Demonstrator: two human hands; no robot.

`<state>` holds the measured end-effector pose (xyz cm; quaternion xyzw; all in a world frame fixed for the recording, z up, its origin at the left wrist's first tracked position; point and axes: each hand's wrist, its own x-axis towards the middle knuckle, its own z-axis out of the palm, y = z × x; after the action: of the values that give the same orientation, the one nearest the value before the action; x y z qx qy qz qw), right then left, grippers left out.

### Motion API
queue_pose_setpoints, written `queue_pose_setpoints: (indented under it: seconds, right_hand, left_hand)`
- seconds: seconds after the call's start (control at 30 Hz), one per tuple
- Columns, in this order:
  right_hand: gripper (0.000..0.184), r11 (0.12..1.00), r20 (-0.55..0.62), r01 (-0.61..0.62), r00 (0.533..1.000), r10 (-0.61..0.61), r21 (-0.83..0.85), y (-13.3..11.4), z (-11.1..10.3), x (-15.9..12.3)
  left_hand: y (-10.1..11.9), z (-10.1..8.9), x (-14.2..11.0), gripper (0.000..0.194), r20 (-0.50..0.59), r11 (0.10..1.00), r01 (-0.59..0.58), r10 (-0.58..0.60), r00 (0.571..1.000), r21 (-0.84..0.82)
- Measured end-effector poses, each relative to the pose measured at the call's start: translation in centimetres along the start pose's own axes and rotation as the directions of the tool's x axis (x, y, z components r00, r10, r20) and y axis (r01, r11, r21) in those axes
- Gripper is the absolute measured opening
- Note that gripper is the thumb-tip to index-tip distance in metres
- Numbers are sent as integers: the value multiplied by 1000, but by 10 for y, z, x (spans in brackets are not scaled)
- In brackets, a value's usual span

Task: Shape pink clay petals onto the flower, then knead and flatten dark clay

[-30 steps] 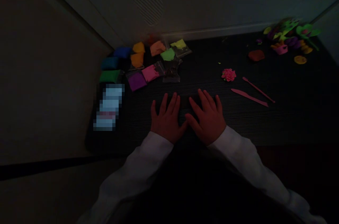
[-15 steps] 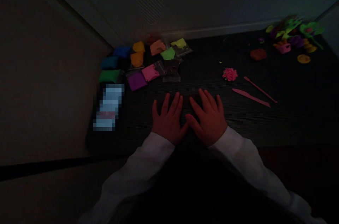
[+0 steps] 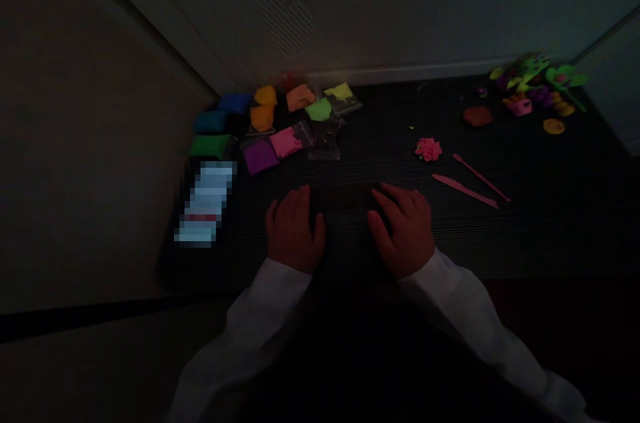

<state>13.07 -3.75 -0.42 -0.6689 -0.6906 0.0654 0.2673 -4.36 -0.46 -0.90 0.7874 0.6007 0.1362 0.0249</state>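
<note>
A dark brown strip [image 3: 345, 196], probably of modelling clay, stretches from side to side between my hands, low in contrast against the black table. My left hand [image 3: 295, 226] is at its left end, fingers together and curled down, thumb on the near side. At the other end, my right hand [image 3: 403, 226] has its fingertips bent over the strip and its thumb pointing forward. Both ends are partly hidden by my fingers. Beyond my right hand are a pink flower-like cluster [image 3: 429, 149], a pink plastic knife [image 3: 465, 190] and a thin pink stick tool [image 3: 481, 178].
Bags of coloured clay, among them purple [image 3: 260, 155], pink [image 3: 291, 141] and green [image 3: 211, 145], lie back left. A lit phone [image 3: 206, 204] is at the left. A reddish-brown lump [image 3: 477, 116], a yellow disc [image 3: 554, 126] and clay flowers [image 3: 565, 77] stand back right, before a white panel [image 3: 450, 30].
My hands have moved apart from lying flat and spread close together. Their fingers now curl at the ends of the brown strip, which shows more. The view has shifted slightly.
</note>
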Motion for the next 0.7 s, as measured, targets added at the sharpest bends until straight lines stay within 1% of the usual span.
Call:
queue_pose_setpoints:
  seconds: [0.1, 0.23, 0.33, 0.47, 0.57, 0.7]
  right_hand:
    - [32, 1000, -19, 6, 1000, -6, -11, 7, -4, -5]
    - [28, 999, -54, 27, 998, -29, -31, 15, -10, -11]
    - [28, 997, -49, 52, 997, -54, -50, 17, -12, -14]
    - [31, 988, 29, 99, 995, -96, -115, 15, -12, -15]
    - [38, 973, 111, 145, 986, -127, -179, 6, -10, -14]
    - [46, 954, 235, 221, 957, -172, -201, -14, -5, -13]
  left_hand:
    - [-5, -1, -3, 48, 25, 999, -16, 17, 1000, -41]
    - [-7, -5, -6, 47, 1, 994, -27, 28, 1000, -105]
    - [-8, -9, -8, 41, 3, 987, -41, 42, 999, -154]
    - [-12, -12, -10, 39, 13, 976, -61, 65, 998, -207]
    - [-17, -11, -12, 34, 4, 983, -75, 77, 997, -166]
    - [-21, -11, -19, 27, -35, 982, -153, 150, 988, -113]
